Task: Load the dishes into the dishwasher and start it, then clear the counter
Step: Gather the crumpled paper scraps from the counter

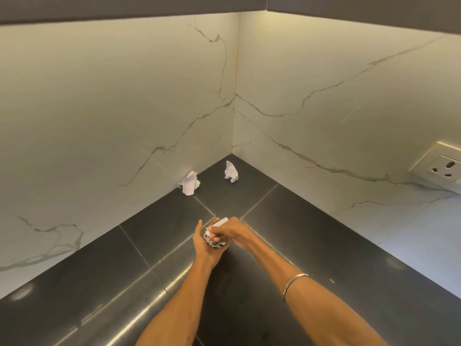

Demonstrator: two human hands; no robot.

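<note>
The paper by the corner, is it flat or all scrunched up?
Scrunched. The paper stands in a creased, lumpy wad on the counter, not spread flat.

Corner of two white marble-look walls with grey veins. Dark tiled table, glossy. Dark cabinet underside above. Wall socket at right.

Glossy black tiles with pale grout lines are seen on the counter, white marble with grey veining on the walls, white on the crumpled paper scraps, silver on the bangle.
</note>
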